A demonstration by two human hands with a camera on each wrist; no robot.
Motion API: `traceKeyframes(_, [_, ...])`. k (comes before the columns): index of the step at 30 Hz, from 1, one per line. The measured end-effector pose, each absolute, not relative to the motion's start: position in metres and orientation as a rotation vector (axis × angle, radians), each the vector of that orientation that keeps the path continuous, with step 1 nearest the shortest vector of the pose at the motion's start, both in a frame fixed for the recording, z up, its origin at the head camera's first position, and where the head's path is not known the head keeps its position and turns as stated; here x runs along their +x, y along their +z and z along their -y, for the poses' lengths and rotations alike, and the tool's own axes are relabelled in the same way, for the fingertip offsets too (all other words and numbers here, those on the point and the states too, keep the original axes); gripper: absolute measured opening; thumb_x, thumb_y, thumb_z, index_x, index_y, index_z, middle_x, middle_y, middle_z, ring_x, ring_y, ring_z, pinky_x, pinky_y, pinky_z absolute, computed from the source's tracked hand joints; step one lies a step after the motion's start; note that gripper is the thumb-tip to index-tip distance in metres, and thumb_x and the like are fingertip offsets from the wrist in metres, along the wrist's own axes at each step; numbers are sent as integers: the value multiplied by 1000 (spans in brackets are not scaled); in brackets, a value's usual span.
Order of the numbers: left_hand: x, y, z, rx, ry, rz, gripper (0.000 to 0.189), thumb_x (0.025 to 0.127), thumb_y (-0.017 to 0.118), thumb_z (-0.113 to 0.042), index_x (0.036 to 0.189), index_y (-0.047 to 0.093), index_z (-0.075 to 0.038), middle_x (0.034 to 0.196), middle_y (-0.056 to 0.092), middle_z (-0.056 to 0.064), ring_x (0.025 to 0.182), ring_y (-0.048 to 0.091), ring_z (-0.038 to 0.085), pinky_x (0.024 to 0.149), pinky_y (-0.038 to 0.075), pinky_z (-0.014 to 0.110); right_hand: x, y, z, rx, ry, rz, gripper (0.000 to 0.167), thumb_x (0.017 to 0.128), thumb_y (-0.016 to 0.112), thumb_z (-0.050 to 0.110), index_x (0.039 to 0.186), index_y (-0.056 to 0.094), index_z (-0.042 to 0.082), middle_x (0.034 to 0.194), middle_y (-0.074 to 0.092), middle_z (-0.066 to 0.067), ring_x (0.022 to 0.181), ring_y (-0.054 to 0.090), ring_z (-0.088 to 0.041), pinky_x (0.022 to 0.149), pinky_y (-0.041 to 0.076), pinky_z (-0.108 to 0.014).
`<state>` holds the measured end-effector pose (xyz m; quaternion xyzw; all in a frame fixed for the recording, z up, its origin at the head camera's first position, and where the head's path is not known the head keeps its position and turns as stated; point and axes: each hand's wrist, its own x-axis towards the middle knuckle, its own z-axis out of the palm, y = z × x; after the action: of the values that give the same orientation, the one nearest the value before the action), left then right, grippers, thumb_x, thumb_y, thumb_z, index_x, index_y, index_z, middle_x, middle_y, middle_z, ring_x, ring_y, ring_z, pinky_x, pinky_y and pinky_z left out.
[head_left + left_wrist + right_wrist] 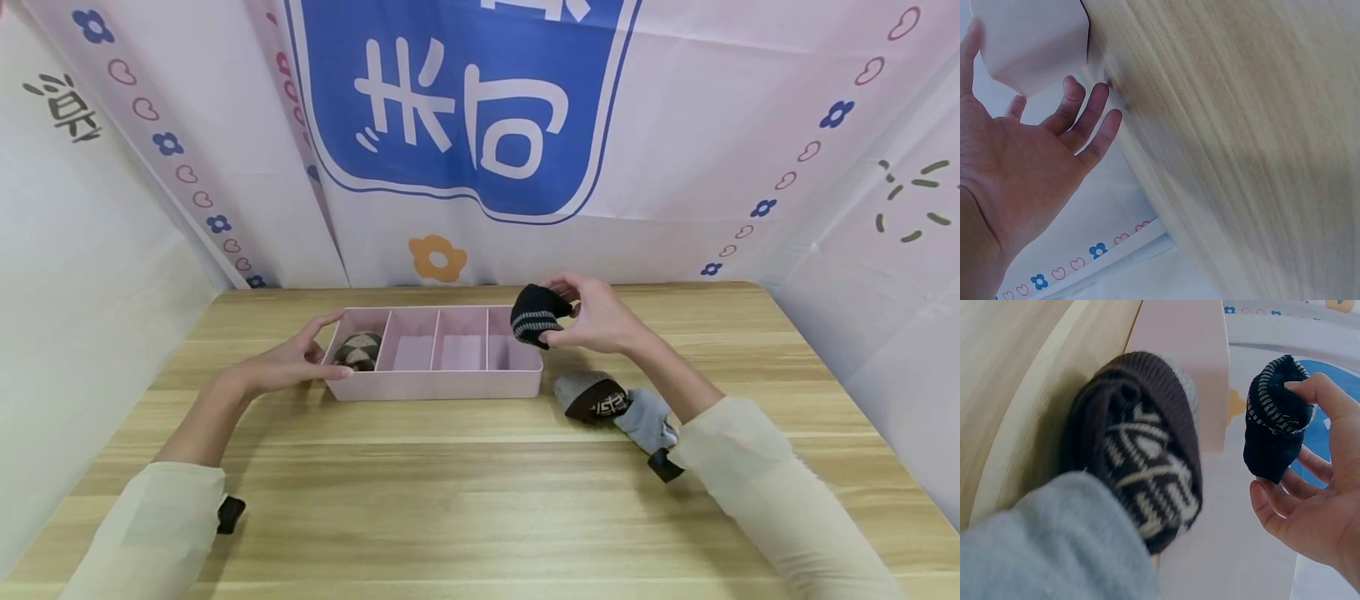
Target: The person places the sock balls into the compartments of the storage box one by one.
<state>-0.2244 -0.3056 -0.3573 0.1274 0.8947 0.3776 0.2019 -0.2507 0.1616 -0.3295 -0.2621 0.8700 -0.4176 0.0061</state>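
Note:
My right hand (pixel 596 318) pinches a folded black sock (pixel 536 312) with grey stripes, over the right end compartment of a pink divided box (pixel 442 385). The right wrist view shows the thumb at the sock's cuff and fingers beneath. At the box's left end, my left hand (pixel 288 362) grips it, thumb along the front rim and index finger at the back rim; its other fingers are spread free. A brown-and-beige argyle sock (pixel 360 350) lies folded in the leftmost compartment. The other compartments show bare floors, the rightmost partly hidden by the black sock.
Right of the box, on the wooden table (pixel 450 500), lie a folded grey-and-dark-brown patterned sock (pixel 588 396) and a light grey-blue one (pixel 647 419), close together below my right forearm. A printed white cloth (pixel 660 242) hangs behind the table.

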Motion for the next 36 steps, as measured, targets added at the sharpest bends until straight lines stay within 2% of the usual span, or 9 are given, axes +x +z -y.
traceKeyframes(9, [-225, -358, 306, 360, 1056, -2503, 105, 94, 73, -32, 167, 0, -19, 83, 42, 4, 80, 41, 20, 72, 36, 34, -251, -326, -140, -870, -1329, -2669, 67, 74, 87, 9, 135, 59, -1, 120, 67, -16, 112, 61, -31, 90, 50, -46])
traceKeyframes(16, [-224, -358, 306, 346, 1058, -2497, 105, 94, 73, -33, 167, -1, -19, 84, 42, 4, 81, 41, 21, 72, 35, 35, -252, -326, -125, -899, -1375, -2614, 66, 73, 86, 7, 133, 59, -1, 121, 67, -17, 113, 61, -33, 91, 51, -52])
traceKeyframes(31, [-225, -358, 305, 335, 1063, -2496, 106, 93, 74, -33, 167, -1, -19, 85, 42, 5, 82, 42, 21, 73, 36, 35, -252, -327, -103, -943, -1386, -2578, 67, 70, 86, 9, 131, 60, -2, 122, 66, -18, 112, 62, -34, 90, 56, -41])
traceKeyframes(36, [-225, -358, 306, 336, 1054, -2497, 106, 94, 73, -34, 167, -2, -19, 87, 43, 5, 83, 42, 22, 74, 36, 36, -254, -329, -96, -961, -1398, -2557, 66, 70, 85, 9, 130, 61, -1, 121, 65, -18, 110, 63, -33, 87, 58, -42])
